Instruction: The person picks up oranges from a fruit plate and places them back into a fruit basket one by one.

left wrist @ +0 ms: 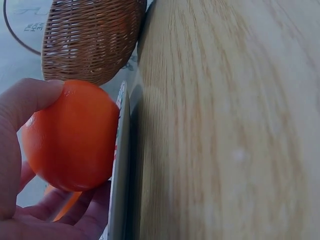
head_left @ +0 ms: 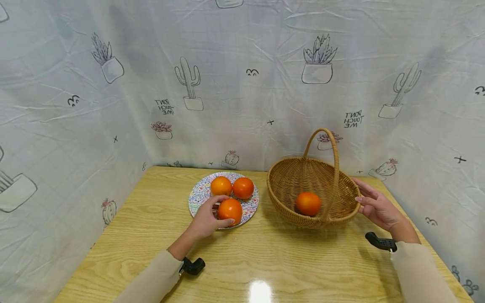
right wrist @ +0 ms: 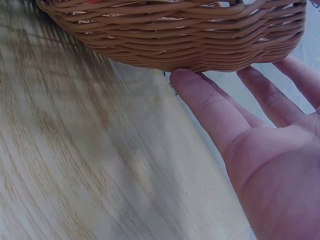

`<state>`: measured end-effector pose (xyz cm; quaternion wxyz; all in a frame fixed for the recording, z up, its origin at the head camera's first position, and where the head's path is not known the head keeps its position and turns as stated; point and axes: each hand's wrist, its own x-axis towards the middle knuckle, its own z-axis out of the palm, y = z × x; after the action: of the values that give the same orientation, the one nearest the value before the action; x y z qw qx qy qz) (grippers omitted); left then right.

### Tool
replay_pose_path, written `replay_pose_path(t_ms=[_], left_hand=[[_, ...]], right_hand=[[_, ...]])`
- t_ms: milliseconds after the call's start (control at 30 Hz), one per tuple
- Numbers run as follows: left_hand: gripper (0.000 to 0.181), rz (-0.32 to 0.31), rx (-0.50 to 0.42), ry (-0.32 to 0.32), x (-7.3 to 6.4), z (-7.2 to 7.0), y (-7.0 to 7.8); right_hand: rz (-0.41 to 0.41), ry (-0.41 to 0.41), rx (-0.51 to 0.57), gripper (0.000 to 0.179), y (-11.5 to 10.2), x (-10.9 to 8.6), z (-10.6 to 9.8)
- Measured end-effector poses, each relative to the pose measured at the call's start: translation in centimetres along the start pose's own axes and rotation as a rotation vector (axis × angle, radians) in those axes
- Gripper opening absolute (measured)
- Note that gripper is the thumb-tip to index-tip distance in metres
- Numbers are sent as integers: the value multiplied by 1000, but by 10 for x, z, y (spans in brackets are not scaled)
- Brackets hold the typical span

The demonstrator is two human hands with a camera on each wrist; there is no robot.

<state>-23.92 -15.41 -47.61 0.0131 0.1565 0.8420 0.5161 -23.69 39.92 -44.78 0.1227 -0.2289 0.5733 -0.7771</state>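
Note:
My left hand (head_left: 206,219) holds a round orange fruit (head_left: 230,211) at the front of a speckled plate (head_left: 195,198). In the left wrist view the thumb lies across one side of this fruit (left wrist: 72,137) and the fingers curl round the other, close by the plate's edge (left wrist: 120,165). Two more orange fruits, one lighter (head_left: 221,186) and one redder (head_left: 243,188), sit behind it on the plate. My right hand (head_left: 379,208) touches the right side of a wicker basket (head_left: 288,176), its fingers nearly straight against the outer wall (right wrist: 200,50). Another orange fruit (head_left: 308,204) lies inside.
The basket's tall arched handle (head_left: 335,168) rises over its opening. Both stand on a wooden table (head_left: 242,261), near its back edge. A patterned cloth (head_left: 235,97) hangs behind and along the sides. Each wrist wears a black device (head_left: 194,266).

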Motion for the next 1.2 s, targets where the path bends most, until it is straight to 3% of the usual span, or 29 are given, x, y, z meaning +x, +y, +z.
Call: replay_pose_path(t_ms=[567, 833, 1200], left_hand=[[66, -25, -68, 12, -3, 1, -2], [64, 1, -74, 25, -1, 2, -4], [66, 22, -65, 40, 3, 2, 8]], right_hand=[[0, -4, 17, 67, 3, -1, -1], [-6, -5, 18, 67, 5, -1, -1], [-30, -40, 32, 66, 7, -2, -4]])
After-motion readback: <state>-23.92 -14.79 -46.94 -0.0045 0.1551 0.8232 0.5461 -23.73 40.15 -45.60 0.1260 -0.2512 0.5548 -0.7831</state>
